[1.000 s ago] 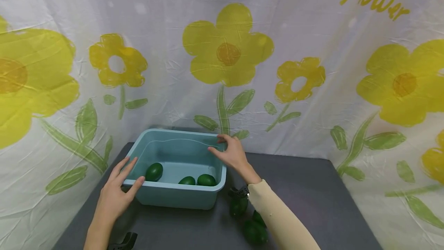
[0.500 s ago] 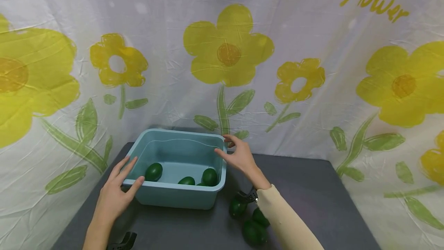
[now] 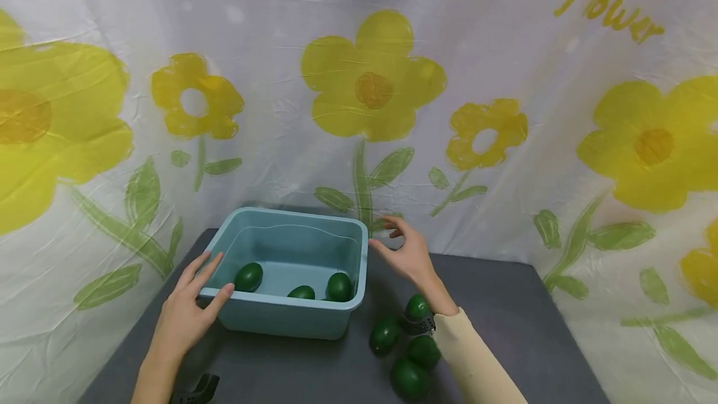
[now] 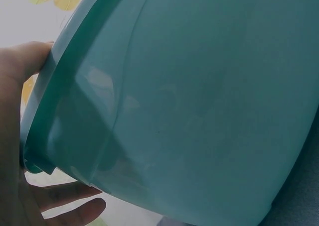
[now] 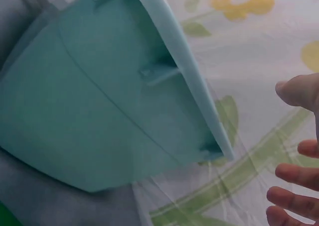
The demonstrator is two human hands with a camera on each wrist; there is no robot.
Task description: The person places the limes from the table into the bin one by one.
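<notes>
A light blue plastic tub stands on the dark table in the head view. My left hand rests on its front left corner, fingers spread and fairly straight, with the thumb at the rim in the left wrist view. Inside lie a dark green avocado at the left, a partly hidden avocado at the front, and another avocado at the right. Just right of the tub's rim, my right hand hovers, holding nothing. Its fingers hang loosely bent, apart from the tub in the right wrist view.
Several more avocados lie on the table right of the tub, near my right forearm. A white curtain printed with yellow flowers hangs behind the table. Dark grey tabletop extends to the right.
My right hand has moved right, from above the tub's right end to outside its rim. The avocado at the tub's right has turned and shifted slightly. My left hand stays at the corner.
</notes>
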